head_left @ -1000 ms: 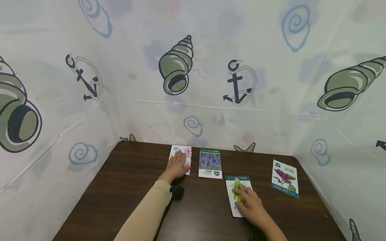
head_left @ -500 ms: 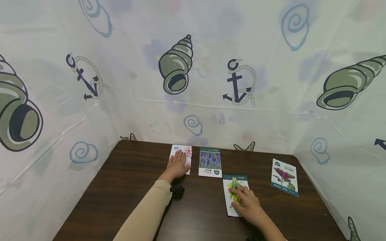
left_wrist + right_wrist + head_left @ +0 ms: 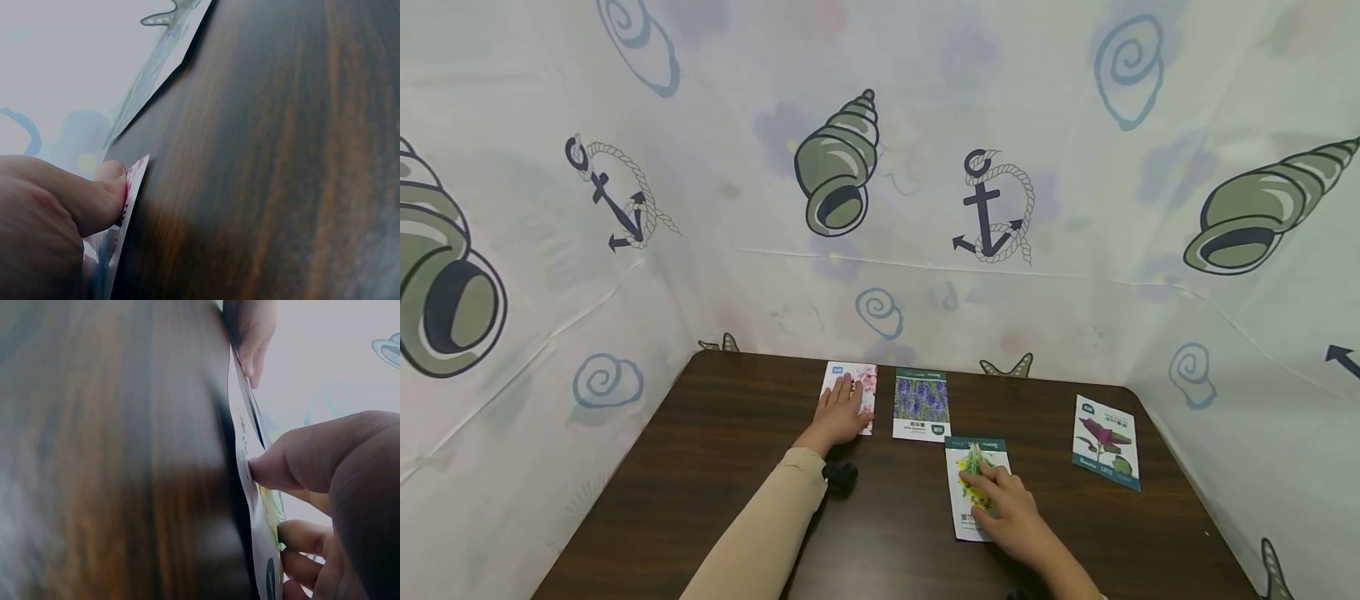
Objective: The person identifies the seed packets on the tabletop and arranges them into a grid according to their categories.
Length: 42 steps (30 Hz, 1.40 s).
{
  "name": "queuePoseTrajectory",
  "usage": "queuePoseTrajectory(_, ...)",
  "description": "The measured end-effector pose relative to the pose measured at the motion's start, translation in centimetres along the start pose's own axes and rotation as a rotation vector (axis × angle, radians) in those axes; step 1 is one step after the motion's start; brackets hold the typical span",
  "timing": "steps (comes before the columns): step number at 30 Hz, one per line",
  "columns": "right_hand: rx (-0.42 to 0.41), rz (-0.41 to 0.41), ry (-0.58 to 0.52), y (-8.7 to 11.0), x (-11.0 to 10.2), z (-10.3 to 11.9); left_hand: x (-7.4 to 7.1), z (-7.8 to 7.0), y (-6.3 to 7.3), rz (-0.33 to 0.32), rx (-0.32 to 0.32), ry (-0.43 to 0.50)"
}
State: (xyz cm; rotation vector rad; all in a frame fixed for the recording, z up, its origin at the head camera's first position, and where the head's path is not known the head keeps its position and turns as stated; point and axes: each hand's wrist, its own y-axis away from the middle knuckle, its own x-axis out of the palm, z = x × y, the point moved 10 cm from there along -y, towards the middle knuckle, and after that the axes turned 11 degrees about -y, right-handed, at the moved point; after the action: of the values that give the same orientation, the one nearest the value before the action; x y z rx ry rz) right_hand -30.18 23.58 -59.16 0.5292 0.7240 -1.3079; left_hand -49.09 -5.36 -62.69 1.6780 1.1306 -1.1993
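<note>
My left hand (image 3: 837, 414) rests flat, fingers stretched out, on a seed packet with pink blossoms (image 3: 866, 382) at the table's back edge. In the left wrist view its thumb (image 3: 103, 203) presses on that packet's face. The fingertips and thumb of my right hand (image 3: 1009, 510) touch the top of a packet with yellow flowers (image 3: 958, 492), partly covering its picture. A packet with purple flower spikes (image 3: 922, 402) lies between the two, further back. Its near right corner is close to the yellow packet's green top edge.
Another packet, with a dark purple bloom (image 3: 1105, 442), lies tilted near the right edge of the dark wooden table (image 3: 737, 483). Patterned cloth (image 3: 917, 317) hangs around the back and both sides. A black wrist strap piece (image 3: 840, 475) sits by the left cuff.
The right hand has slid the yellow-flower packet to the left across the table, nearer to the purple-spike packet. My left hand has stayed in place on the pink packet.
</note>
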Motion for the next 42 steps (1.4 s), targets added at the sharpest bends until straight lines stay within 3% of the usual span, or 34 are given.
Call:
queuePoseTrajectory(9, 0.0, 0.024, 0.014, -0.2, 0.8, 0.0, 0.2, 0.0, -0.1, -0.001, 0.004, -0.005)
queuePoseTrajectory(21, -0.071, 0.054, 0.026, -0.1, 1.9, 1.7, 0.2, 0.1, 0.2, -0.002, -0.001, 0.009)
queuePoseTrajectory(36, -0.109, 0.06, -0.026, -1.1, 3.1, 2.8, 0.2, -0.1, -0.2, 0.016, -0.004, 0.006)
queuePoseTrajectory(42, -0.187, 0.068, -0.017, -1.4, 3.7, 4.3, 0.1, 0.0, 0.1, 0.015, 0.001, 0.014)
